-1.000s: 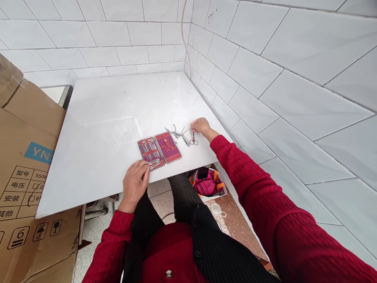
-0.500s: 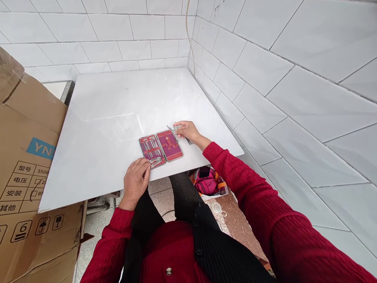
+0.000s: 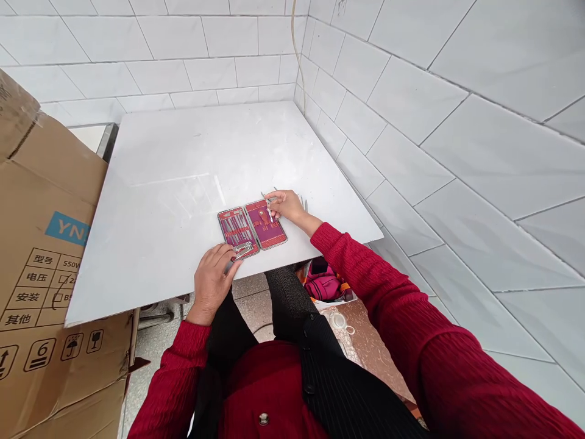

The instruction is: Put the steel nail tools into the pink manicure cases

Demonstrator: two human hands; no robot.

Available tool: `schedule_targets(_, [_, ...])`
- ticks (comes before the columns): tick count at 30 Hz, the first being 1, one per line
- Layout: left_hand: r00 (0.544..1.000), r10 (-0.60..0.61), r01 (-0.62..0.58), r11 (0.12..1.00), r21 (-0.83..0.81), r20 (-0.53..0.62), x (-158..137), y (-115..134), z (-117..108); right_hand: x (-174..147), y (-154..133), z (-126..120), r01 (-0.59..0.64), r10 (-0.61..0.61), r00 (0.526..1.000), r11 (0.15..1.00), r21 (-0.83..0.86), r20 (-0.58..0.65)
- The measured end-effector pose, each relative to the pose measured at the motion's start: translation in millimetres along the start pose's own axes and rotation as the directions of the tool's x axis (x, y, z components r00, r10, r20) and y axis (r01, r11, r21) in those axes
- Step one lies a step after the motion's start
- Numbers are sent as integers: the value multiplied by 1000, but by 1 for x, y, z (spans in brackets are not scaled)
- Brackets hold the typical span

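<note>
An open manicure case (image 3: 273, 245) lies near the table's front edge, dark red and purple inside. Several slim silver tools are strapped in its left half, and nail clippers (image 3: 243, 249) lie at that half's near end. My left hand (image 3: 212, 274) is closed on the case's near left corner, beside the clippers. Above the right half, my right hand (image 3: 287, 206) pinches a small silver two-armed manicure tool (image 3: 270, 214); fingers cover its middle, so its exact kind is unclear. More thin metal tools (image 3: 303, 202) lie on the table behind my right hand, partly hidden.
The white table (image 3: 159, 146) meets tiled walls at the back and right. A large cardboard box (image 3: 50, 201) stands against its left side. Below the front edge are a bag with pink items (image 3: 322, 283) and a white round lid (image 3: 338, 321) on a brown surface.
My right hand has shifted slightly left and turned, bringing the silver tool over the case's right half. More of the loose tools behind it shows. My left hand stays at the case corner.
</note>
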State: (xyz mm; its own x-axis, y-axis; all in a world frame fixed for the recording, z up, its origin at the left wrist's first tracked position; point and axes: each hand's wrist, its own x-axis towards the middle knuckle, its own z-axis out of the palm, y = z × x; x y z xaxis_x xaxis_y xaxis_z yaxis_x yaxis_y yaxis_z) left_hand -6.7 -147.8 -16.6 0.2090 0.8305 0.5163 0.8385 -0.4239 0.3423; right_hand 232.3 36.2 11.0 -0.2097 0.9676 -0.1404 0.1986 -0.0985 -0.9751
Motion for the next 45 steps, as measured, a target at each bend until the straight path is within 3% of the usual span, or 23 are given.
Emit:
schedule_targets(8, [1000, -5, 5, 1000, -2, -6, 0, 1, 0, -5, -2, 5, 5, -6, 1000, 995, -97, -16])
schedule_targets(13, [1000, 4, -4, 1000, 14, -7, 1, 1, -1, -6, -5, 6, 36, -50, 998, 964, -263, -49])
schedule_targets(18, [1000, 12, -12, 1000, 8, -13, 1, 2, -1, -7, -9, 8, 107, -159, 986, 831, -546, -49])
schedule_targets(22, [1000, 7, -6, 1000, 9, -11, 1, 2, -1, -12, -11, 10, 132, -210, 977, 733, -667, -38])
schedule_targets(33, [1000, 12, -12, 1000, 17, -9, 1, 1, -1, -27, -4, 19, 128, -260, 963, 663, -737, -66])
schedule_targets(45, [999, 26, -25, 999, 31, -24, 2, 2, -1, -37, 0, 22, 198, -314, 949, 598, -777, 0])
